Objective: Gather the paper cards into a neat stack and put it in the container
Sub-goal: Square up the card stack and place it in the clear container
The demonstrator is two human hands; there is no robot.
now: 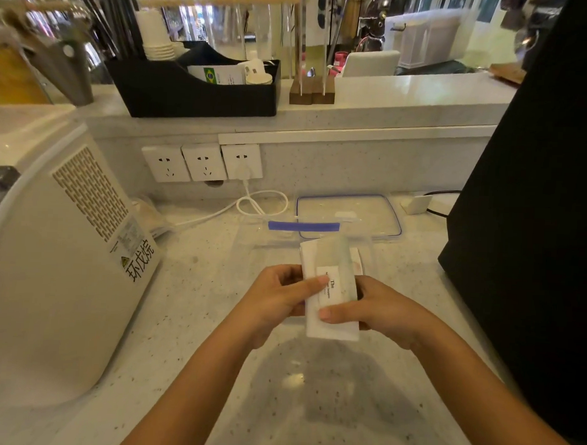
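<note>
A stack of white paper cards [331, 327] with small printed text on the top one is held over the speckled counter. My left hand [276, 298] grips its left edge with the thumb on top. My right hand [375, 308] holds the right edge, thumb pressed on the lower part. Just behind the cards stands a clear plastic container [271, 241] with a blue clip on its rim; the far end of the stack reaches over or into it. Its clear lid [349, 214] with a blue seal lies flat behind it.
A white appliance [68, 247] stands at the left. A large black object [532, 214] fills the right side. Wall sockets [201, 162] and a white cable [253, 204] are at the back. A black organiser [197, 89] with cups sits on the raised ledge.
</note>
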